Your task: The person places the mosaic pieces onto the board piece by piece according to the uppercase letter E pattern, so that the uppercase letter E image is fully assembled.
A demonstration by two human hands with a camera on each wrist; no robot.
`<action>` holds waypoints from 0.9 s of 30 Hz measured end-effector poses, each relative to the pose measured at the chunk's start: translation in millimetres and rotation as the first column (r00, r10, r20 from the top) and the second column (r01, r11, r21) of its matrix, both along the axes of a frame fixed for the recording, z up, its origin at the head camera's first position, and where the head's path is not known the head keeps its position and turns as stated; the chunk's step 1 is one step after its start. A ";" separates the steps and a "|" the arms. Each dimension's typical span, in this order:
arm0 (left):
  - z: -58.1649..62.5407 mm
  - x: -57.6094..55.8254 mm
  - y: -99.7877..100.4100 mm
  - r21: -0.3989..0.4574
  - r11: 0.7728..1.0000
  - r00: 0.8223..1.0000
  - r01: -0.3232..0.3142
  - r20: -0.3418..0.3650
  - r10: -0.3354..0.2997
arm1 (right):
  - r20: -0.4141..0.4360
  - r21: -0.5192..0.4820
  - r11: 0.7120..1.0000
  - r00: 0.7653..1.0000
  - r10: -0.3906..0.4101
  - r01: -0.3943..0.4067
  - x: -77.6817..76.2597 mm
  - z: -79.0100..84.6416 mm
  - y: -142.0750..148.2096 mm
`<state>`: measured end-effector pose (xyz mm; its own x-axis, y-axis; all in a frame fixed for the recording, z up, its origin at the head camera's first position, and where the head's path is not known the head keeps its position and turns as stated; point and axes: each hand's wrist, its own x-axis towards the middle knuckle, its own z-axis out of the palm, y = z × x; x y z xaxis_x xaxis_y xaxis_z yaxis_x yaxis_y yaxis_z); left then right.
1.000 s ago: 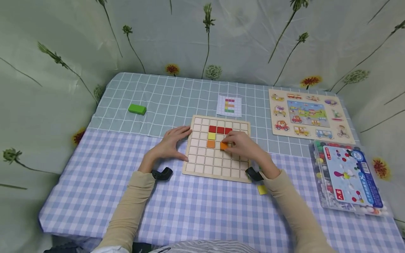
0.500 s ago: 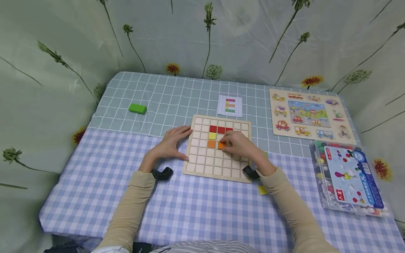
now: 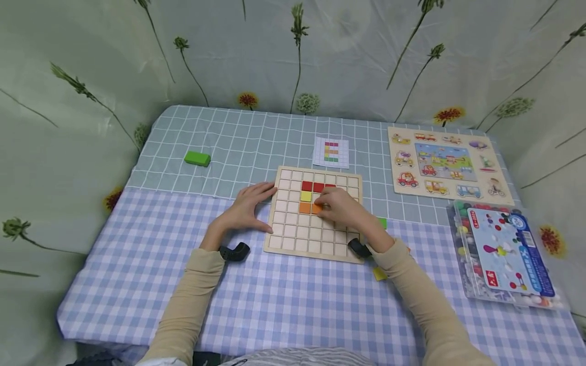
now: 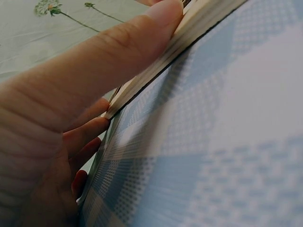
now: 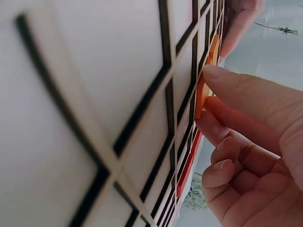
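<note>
Could go wrong in small ways. Orange tile pinched at its edges by the right hand, sitting partly raised against the board in the right-wrist view; likely to jam on a grid rib or drop skewed if pushed before lying square over its cell. Might also nudge the second orange tile touching it on the left, or the yellow tile just beyond. Board could slide on the cloth if pressed hard sideways, though braced at its left edge by the left hand: fingers straight and relaxed, thumb flat along the rim, gripping nothing.

Tile small, square, flat, bright orange, thin enough to tip. Sits mid-board, third row from the far edge, under the red tiles. Board pale wood, cut into square cells, mostly unfilled, lying mid-tabletop.

Pattern card just beyond the board. Loose yellow piece on the near right, green piece beside the right wrist. Green block far left. Vehicle puzzle and bead box at the right.
</note>
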<state>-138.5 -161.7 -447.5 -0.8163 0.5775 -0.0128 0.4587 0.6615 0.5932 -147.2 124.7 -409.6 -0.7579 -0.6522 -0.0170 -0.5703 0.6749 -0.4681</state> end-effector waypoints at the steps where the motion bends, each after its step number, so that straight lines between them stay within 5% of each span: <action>1: -0.2 -0.1 0.3 0.001 1.000 1.000 0.000 0.000 0.000 | -0.008 -0.003 1.000 1.000 -0.001 0.001 0.5 0.6 0.4; 7: -2.2 0.2 0.0 0.000 1.000 1.000 0.012 -0.024 -0.012 | -0.059 -0.030 0.999 0.998 -0.023 0.021 7.8 4.5 11.7; 27: -2.5 -0.1 0.0 0.007 1.000 1.000 -0.002 -0.017 0.002 | -0.029 -0.012 0.970 0.970 -0.242 0.242 47.5 12.3 96.9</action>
